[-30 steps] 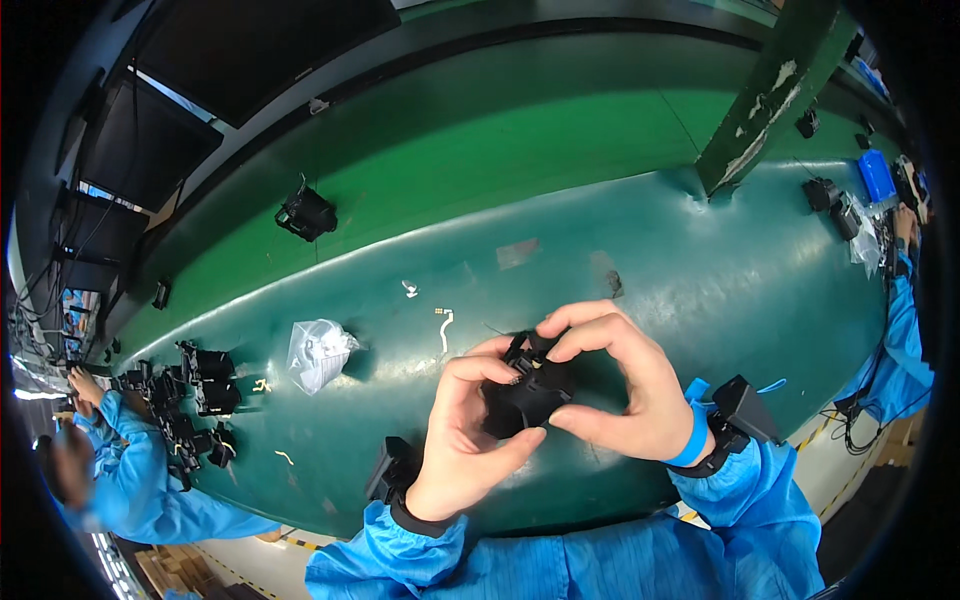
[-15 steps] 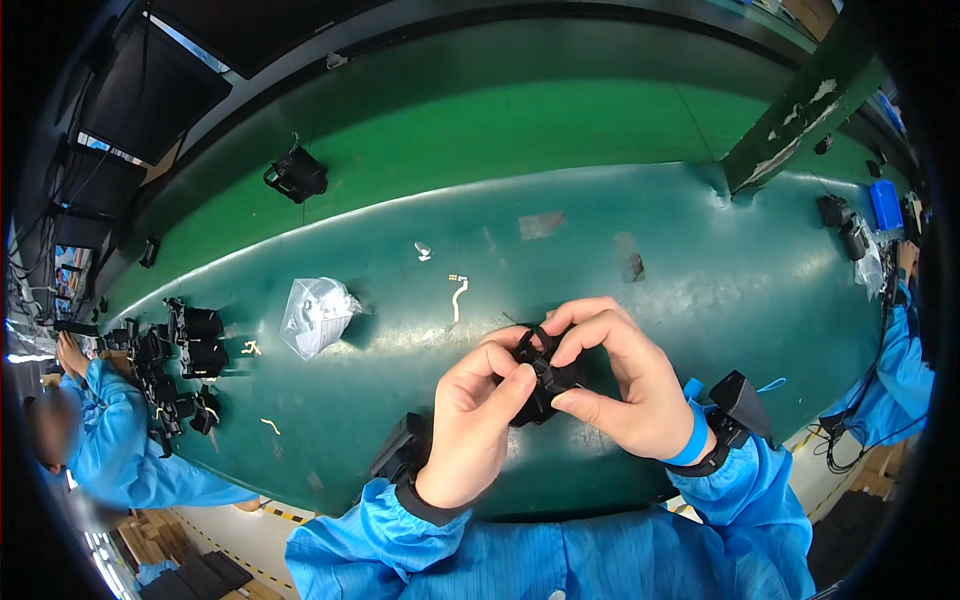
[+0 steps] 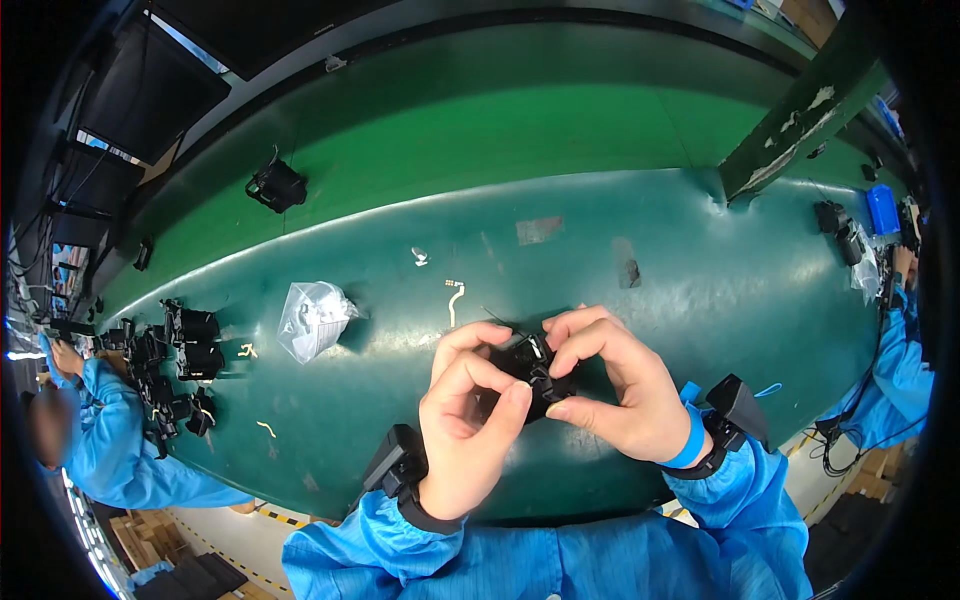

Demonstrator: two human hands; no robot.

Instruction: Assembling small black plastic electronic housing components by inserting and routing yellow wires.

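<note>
My left hand (image 3: 468,408) and my right hand (image 3: 622,392) meet over the near middle of the bench, curled around a small black device part (image 3: 522,362). Its shape is compact, with a small light patch on top and a thin dark wire sticking out at the far side. My left thumb and fingers hold its left side. At its near right edge my right thumb and fingertips pinch it. Fingers cover much of it, so its exact kind cannot be made out. Beyond it, a pale flat flex cable (image 3: 455,303) lies on the bench.
A clear plastic bag (image 3: 313,322) lies left of my hands on the green bench (image 3: 400,400). Several black devices (image 3: 198,342) stand farther left, beside a co-worker's arm (image 3: 125,430). Another black device (image 3: 276,186) sits at the back. A green post (image 3: 790,140) rises at the far right.
My left hand has shifted slightly left and its fingers have spread wider around the black part. The part has turned, showing a light patch and the thin wire more plainly.
</note>
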